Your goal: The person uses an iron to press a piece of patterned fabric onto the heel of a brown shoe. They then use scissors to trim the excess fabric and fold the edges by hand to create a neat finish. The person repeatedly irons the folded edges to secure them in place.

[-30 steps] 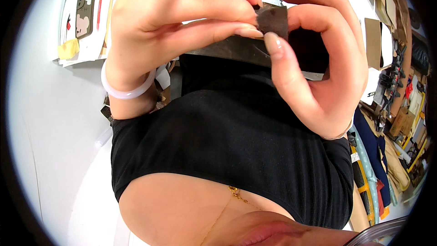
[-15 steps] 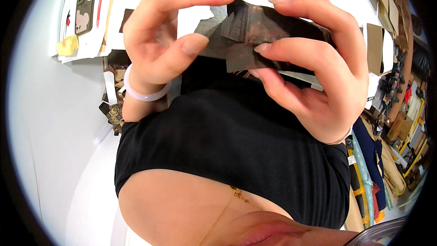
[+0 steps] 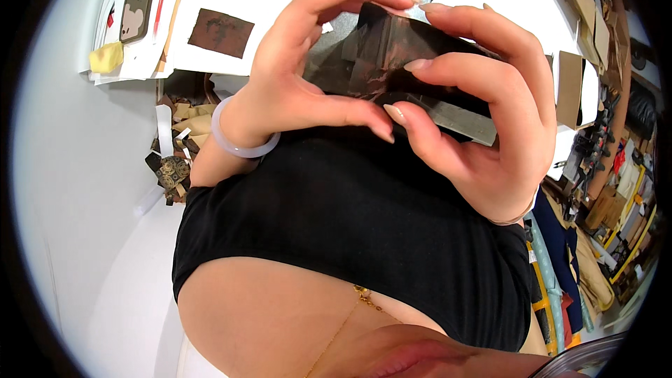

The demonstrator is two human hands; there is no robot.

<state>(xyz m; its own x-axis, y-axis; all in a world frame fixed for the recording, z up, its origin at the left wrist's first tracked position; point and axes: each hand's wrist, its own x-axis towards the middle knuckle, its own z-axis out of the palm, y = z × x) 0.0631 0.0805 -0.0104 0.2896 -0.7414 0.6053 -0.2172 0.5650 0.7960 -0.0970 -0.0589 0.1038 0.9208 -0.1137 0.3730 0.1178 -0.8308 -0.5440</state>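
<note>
Both hands are round a dark brown, mottled piece of sheet material (image 3: pixel 374 52), folded with a raised crease and reddish streaks. Its exact kind cannot be told. My left hand (image 3: pixel 304 63), with a pale bangle at the wrist, curves round its left end: the thumb lies at the near edge and the fingertips reach the far edge. From the right, my right hand (image 3: pixel 507 91) grips the same piece between bent fingers above and the thumb at the near side. A grey strip (image 3: pixel 458 120) shows beneath the right fingers; what it belongs to is unclear.
A flat brown patterned rectangle (image 3: pixel 220 33) lies on the white worktop at left, near a phone (image 3: pixel 140 3), a red pen (image 3: pixel 163 0) and a yellow scrap (image 3: pixel 106 58). Offcuts (image 3: pixel 183 126) fill a space below the worktop's edge. Cardboard (image 3: pixel 570 87) and fabric rolls (image 3: pixel 549 266) stand at right.
My left hand has moved right and closed in on the folded piece, its thumb now at the near edge. The piece's near flap has turned under. More of the brown rectangle shows.
</note>
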